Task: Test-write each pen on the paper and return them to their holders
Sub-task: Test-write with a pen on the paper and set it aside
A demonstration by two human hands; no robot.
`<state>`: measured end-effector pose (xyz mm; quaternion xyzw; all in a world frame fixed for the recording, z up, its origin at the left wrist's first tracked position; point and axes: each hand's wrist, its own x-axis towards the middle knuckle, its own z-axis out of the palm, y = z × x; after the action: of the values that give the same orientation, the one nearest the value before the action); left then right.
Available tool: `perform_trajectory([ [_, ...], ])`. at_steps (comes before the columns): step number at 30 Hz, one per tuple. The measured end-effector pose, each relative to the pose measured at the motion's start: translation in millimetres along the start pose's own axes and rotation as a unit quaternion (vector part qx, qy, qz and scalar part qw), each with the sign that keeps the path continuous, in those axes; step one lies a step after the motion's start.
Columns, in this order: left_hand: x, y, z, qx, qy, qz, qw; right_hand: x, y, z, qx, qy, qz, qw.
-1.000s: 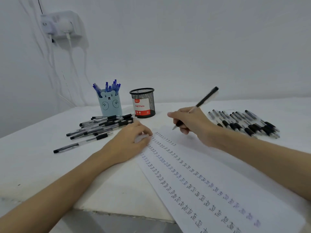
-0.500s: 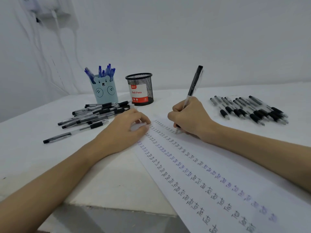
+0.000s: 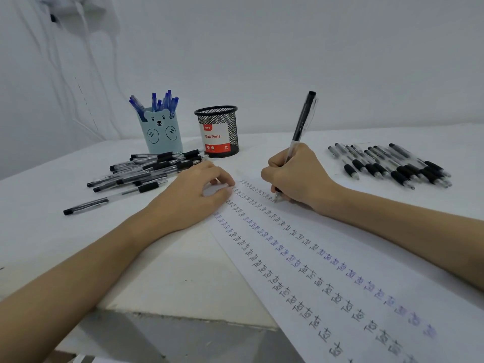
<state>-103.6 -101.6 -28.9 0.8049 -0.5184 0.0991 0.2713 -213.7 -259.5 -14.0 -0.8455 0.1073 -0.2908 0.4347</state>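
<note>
My right hand (image 3: 296,176) grips a black pen (image 3: 301,127) nearly upright, its tip touching the white paper (image 3: 366,252) at the end of a row of written marks. My left hand (image 3: 193,195) rests on the paper's top left corner, fingers loosely bent, holding it flat. A pale blue bear holder (image 3: 162,132) with several blue pens stands at the back. Beside it is a black mesh holder (image 3: 218,132) labelled Ball Pens. Loose black pens lie in a pile on the left (image 3: 146,171) and in a row on the right (image 3: 390,163).
The white table's front edge (image 3: 183,313) runs close below my left forearm, and the paper overhangs it at the lower right. A white wall with cables and a power socket (image 3: 68,11) rises behind the holders.
My right hand lowered the pen from a raised, slanted pose to upright, with its tip on the paper. The view has moved closer. My left hand stayed on the paper.
</note>
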Motion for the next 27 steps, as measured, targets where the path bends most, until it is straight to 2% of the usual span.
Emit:
perform_trajectory([
  [27,0.0,0.1,0.9,-0.004,-0.001,-0.009,1.0,-3.0,-4.8,-3.7,-0.008,0.016,0.054,0.998],
])
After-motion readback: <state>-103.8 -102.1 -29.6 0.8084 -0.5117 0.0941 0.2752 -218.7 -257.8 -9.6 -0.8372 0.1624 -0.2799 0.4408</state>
